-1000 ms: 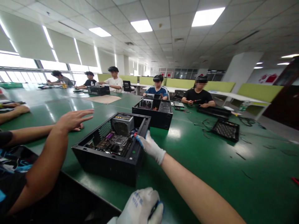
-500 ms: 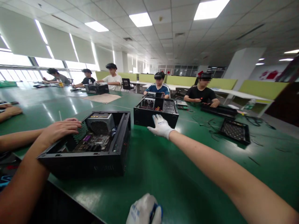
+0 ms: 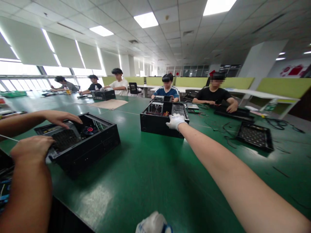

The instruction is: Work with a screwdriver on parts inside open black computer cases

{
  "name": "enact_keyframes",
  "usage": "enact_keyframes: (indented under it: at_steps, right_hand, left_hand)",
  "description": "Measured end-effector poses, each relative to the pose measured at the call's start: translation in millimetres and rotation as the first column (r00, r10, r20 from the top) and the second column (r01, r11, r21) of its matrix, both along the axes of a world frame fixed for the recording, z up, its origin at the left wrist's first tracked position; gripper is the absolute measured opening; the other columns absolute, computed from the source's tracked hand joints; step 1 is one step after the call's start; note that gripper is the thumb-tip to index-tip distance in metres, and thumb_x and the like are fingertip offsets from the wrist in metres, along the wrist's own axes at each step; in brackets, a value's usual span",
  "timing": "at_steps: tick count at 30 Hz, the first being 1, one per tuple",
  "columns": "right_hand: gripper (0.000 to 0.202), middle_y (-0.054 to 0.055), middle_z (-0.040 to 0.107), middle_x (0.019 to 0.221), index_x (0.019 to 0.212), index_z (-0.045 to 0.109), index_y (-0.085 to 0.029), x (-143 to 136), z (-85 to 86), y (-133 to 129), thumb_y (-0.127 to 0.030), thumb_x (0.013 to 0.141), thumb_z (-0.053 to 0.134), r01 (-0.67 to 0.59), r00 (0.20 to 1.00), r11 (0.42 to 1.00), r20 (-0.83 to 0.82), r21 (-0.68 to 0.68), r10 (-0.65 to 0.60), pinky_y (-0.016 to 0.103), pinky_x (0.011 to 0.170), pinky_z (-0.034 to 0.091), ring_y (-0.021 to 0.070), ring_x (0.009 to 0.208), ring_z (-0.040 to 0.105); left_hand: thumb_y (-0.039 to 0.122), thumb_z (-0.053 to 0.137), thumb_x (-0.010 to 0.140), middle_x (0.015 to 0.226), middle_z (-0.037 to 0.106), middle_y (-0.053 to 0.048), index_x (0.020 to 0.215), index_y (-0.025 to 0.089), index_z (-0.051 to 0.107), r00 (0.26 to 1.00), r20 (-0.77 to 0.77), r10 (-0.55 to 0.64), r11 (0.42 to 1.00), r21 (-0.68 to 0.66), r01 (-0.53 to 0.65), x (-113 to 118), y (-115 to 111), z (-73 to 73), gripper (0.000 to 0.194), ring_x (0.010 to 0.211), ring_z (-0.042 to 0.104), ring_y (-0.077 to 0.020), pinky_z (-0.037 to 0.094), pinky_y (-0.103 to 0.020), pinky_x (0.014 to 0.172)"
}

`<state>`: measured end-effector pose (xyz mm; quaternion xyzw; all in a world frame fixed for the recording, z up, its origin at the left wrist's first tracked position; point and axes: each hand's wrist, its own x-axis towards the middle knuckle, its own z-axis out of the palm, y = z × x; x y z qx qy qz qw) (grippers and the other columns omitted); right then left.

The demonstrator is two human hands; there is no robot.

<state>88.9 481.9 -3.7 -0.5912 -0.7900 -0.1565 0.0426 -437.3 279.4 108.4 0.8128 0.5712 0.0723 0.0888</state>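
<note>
We wear white gloves: our right glove (image 3: 176, 122), toward three o'clock, ends at the wrist below a sleeveless forearm (image 3: 225, 171); our left glove (image 3: 152, 223), at six o'clock, shows blue edging.

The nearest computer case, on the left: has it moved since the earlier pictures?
Yes. Judged against the brown sheet beyond it, the nearest computer case has moved left and also turned.

One head-worn camera, close above the green table (image 3: 145, 174), looks forward and down.
</note>
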Motion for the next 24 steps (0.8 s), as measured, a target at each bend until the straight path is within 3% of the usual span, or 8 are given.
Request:
enact_keyframes:
  at_steps: [2, 4, 6, 8, 11, 15, 20, 24]
  right_hand:
    - [0.042, 0.011, 0.063, 0.135, 0.133, 0.061, -0.018, -1, 2.9, -3, -0.041, 0.098, 0.066, 0.003, 1.0, 1.0, 0.017, -0.001, -0.003, 0.049, 0.096, 0.056, 0.0258, 0.115, 0.065]
    - [0.041, 0.011, 0.063, 0.134, 0.133, 0.061, -0.018, -1, 4.6, -10, -0.041, 0.098, 0.066, -0.003, 1.0, 1.0, 0.027, -0.002, 0.003, 0.049, 0.096, 0.056, 0.0257, 0.115, 0.065]
    - [0.042, 0.01, 0.062, 0.134, 0.132, 0.061, -0.019, 3, 4.8, -22, -0.043, 0.098, 0.065, -0.014, 0.999, 1.0, 0.033, -0.002, 0.014, 0.05, 0.097, 0.055, 0.0256, 0.115, 0.064]
    - [0.044, 0.012, 0.063, 0.133, 0.131, 0.062, -0.018, 10, 3.9, -38, -0.048, 0.099, 0.062, -0.029, 0.999, 1.0, 0.036, 0.003, 0.029, 0.051, 0.099, 0.052, 0.0272, 0.117, 0.063]
    - [0.051, 0.019, 0.064, 0.127, 0.128, 0.064, -0.015, 27, 1.3, -70, -0.055, 0.1, 0.05, -0.073, 0.997, 0.997, 0.04, 0.014, 0.073, 0.049, 0.097, 0.046, 0.0331, 0.117, 0.059]
    - [0.053, 0.022, 0.065, 0.122, 0.127, 0.065, -0.014, 58, -0.8, -125, -0.055, 0.101, 0.042, -0.139, 0.989, 0.99, 0.054, 0.03, 0.138, 0.045, 0.092, 0.04, 0.0351, 0.113, 0.058]
    - [0.052, 0.02, 0.066, 0.117, 0.128, 0.065, -0.014, 102, -1.4, -207, -0.052, 0.103, 0.04, -0.195, 0.978, 0.98, 0.08, 0.043, 0.191, 0.042, 0.09, 0.036, 0.034, 0.11, 0.058]
    - [0.047, 0.018, 0.066, 0.105, 0.117, 0.07, -0.014, 140, -5.4, -273, -0.05, 0.103, 0.043, -0.311, 0.95, 0.939, 0.087, 0.147, 0.301, 0.041, 0.084, 0.036, 0.0314, 0.098, 0.058]
  left_hand:
    - [0.049, 0.073, 0.053, 0.083, 0.067, 0.006, 0.072, 0.036, 0.068, 1.0, -0.011, 0.004, 0.999, -0.035, -0.004, -11, 15, -11.4, 0.023, 0.102, 0.075, -0.032, 0.054, -0.05, 0.095]
    - [0.049, 0.073, 0.064, 0.078, 0.062, 0.003, 0.071, 0.033, 0.066, 0.994, 0.072, 0.087, 0.995, 0.035, -0.09, 23, 7, -33.2, 0.02, 0.089, 0.076, -0.0304, 0.06, -0.05, 0.085]
    - [0.051, 0.061, 0.086, 0.077, 0.06, 0.0, 0.078, 0.029, 0.068, 0.964, 0.238, 0.12, 0.974, 0.159, -0.161, 98, -26, -69.7, 0.025, 0.084, 0.075, -0.0289, 0.063, -0.046, 0.074]
    - [0.045, 0.044, 0.104, 0.103, 0.067, -0.004, 0.102, 0.026, 0.071, 0.858, 0.499, 0.123, 0.836, 0.414, -0.36, 194, -75, -119.7, 0.034, 0.104, 0.071, -0.0279, 0.062, -0.045, 0.085]
    - [0.039, 0.061, 0.102, 0.133, 0.063, -0.01, 0.126, 0.024, 0.065, 0.853, 0.517, 0.068, 0.857, 0.408, -0.315, 318, -152, -197.5, 0.029, 0.11, 0.065, -0.0229, 0.059, -0.042, 0.094]
    - [0.039, 0.057, 0.103, 0.1, 0.072, -0.005, 0.108, 0.024, 0.069, 0.858, 0.513, 0.034, 0.883, 0.386, -0.266, 395, -207, -262.2, 0.02, 0.084, 0.07, -0.0183, 0.06, -0.029, 0.074]
    - [0.033, 0.046, 0.106, 0.075, 0.065, -0.001, 0.091, 0.022, 0.059, 0.84, 0.543, -0.019, 0.883, 0.403, -0.241, 406, -209, -283.6, 0.023, 0.066, 0.066, -0.0157, 0.053, -0.027, 0.065]
    - [0.028, 0.049, 0.104, 0.075, 0.062, 0.0, 0.089, 0.022, 0.057, 0.843, 0.538, -0.016, 0.868, 0.426, -0.256, 407, -209, -266.7, 0.018, 0.065, 0.064, -0.0157, 0.05, -0.027, 0.063]
